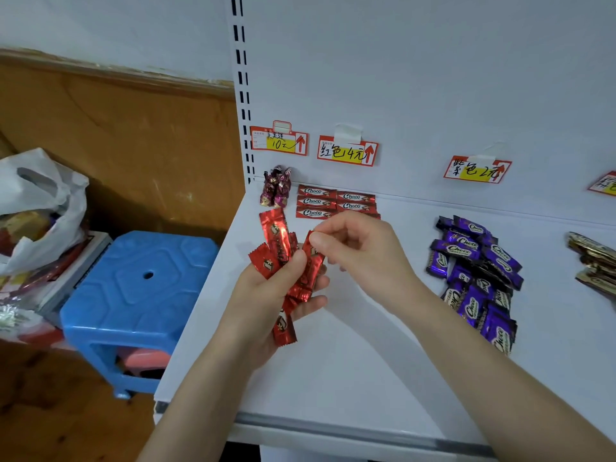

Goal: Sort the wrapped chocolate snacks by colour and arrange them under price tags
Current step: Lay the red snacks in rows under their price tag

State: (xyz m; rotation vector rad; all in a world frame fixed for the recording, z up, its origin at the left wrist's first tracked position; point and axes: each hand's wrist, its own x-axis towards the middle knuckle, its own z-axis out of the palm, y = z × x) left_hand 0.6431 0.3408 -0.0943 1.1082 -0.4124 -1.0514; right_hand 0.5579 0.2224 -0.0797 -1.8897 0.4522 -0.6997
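My left hand (266, 295) grips a fanned bunch of several red wrapped chocolate snacks (278, 241) above the white shelf (350, 361). My right hand (356, 248) pinches the top end of one red snack (311, 258) in that bunch. Behind them, several red Choco bars (333, 203) lie in neat rows under the red price tag (347, 153). A loose pile of purple Choco bars (476, 278) lies at the right under the purple price tag (476, 171). Small maroon twisted sweets (276, 188) stand under the leftmost tag (279, 141).
Gold-brown wrapped snacks (593, 261) lie at the far right edge below a partly seen tag (605, 185). Left of the shelf stand a blue plastic stool (140, 288) and a white plastic bag (36, 201) on stacked boxes. The shelf's front edge (333, 428) runs below my forearms.
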